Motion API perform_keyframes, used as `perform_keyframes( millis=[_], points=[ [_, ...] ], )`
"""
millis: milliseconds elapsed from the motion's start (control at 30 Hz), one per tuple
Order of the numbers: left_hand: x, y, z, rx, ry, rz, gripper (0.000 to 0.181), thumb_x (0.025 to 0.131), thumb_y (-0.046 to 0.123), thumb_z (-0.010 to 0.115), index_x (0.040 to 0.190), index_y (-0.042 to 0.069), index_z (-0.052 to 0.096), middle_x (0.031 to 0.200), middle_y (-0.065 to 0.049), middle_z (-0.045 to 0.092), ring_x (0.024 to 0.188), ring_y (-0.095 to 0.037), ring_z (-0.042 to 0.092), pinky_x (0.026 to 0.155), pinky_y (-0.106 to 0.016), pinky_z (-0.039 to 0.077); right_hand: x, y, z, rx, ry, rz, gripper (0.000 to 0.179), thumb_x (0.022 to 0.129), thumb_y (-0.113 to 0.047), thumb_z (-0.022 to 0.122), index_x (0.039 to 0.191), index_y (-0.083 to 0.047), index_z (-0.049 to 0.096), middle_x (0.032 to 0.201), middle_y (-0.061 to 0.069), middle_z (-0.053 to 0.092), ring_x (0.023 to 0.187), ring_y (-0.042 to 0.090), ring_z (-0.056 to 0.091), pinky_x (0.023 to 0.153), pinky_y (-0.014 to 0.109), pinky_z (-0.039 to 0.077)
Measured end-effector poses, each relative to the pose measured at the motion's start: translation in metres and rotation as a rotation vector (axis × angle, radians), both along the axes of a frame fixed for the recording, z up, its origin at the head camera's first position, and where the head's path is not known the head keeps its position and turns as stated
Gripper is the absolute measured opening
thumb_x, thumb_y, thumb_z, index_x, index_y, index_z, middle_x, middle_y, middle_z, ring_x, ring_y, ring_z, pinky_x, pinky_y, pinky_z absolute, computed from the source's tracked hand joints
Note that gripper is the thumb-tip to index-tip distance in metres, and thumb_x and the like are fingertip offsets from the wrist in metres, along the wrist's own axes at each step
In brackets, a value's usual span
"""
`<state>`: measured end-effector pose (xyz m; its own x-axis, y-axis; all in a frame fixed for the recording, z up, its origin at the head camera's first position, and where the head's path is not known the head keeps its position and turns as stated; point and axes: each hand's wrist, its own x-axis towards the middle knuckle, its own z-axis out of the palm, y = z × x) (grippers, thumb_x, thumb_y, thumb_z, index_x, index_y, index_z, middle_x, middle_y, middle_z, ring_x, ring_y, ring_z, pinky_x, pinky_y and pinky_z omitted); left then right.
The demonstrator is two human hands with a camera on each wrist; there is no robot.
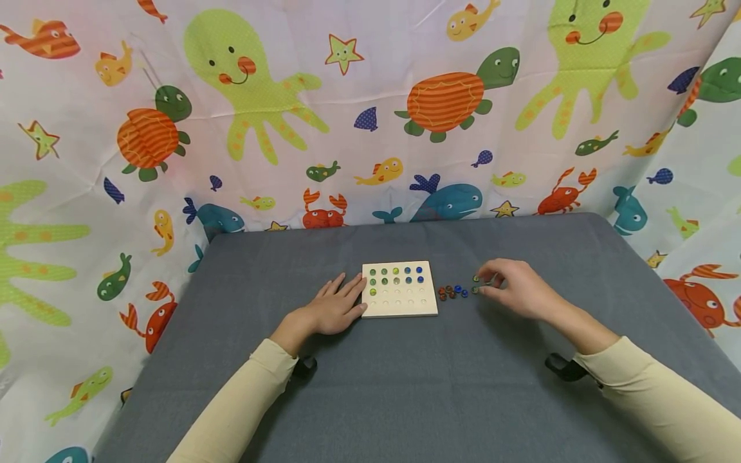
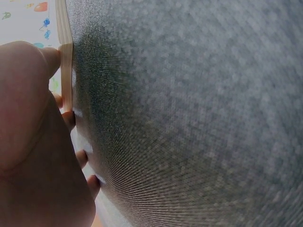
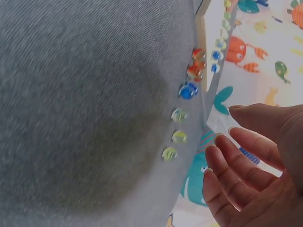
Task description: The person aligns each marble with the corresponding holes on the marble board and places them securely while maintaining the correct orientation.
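A pale wooden board with rows of round hollows lies on the table. Green, yellow and blue glass marbles sit in its two far rows, with one yellow-green marble at the left of the third. My left hand lies spread at the board's left edge, fingertips and thumb touching it. Just right of a short run of loose marbles, my right hand hovers, fingers loosely bent. Its thumb and fingertips stand apart with nothing between them in the right wrist view, close by the yellow-green marbles.
Between the board and my right hand lie loose red-brown marbles and blue marbles. A grey cloth covers the table. Behind it hangs a curtain printed with sea animals. Dark straps circle both wrists.
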<state>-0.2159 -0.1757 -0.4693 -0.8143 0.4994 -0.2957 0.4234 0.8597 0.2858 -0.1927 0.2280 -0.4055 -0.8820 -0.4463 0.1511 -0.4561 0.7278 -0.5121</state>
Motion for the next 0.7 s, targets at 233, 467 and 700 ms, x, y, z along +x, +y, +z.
perform_keyframes(
  millis=[233,467,700],
  points=[
    [-0.001,0.000,-0.002,-0.006,0.012,-0.003,0.068,0.110,0.056,0.028,0.166,0.026,0.005,0.172,0.009,0.001,0.158,-0.028,-0.006,0.125,-0.052,-0.001,-0.008,0.012,-0.003,0.004,0.000,-0.015,0.021,0.092,-0.005,0.075,0.111,0.002,0.072,0.105,0.016,0.072,0.085,0.021,0.064,0.074,0.041,0.053],
    [0.000,0.001,0.000,-0.003,0.007,0.000,0.068,0.110,0.055,0.028,0.166,0.026,0.005,0.172,0.008,0.001,0.158,-0.029,-0.005,0.125,-0.053,0.000,-0.019,0.023,-0.009,0.013,0.013,-0.040,0.023,0.090,-0.006,0.077,0.110,0.005,0.071,0.105,0.019,0.071,0.083,0.022,0.063,0.073,0.041,0.053],
    [0.000,0.002,0.003,-0.011,0.006,0.001,0.068,0.110,0.055,0.028,0.166,0.026,0.005,0.172,0.008,0.001,0.158,-0.029,-0.006,0.125,-0.053,0.001,-0.032,0.029,-0.013,0.027,-0.003,-0.050,0.026,0.090,-0.006,0.078,0.111,0.006,0.070,0.106,0.021,0.070,0.083,0.022,0.062,0.075,0.044,0.052]
  ],
)
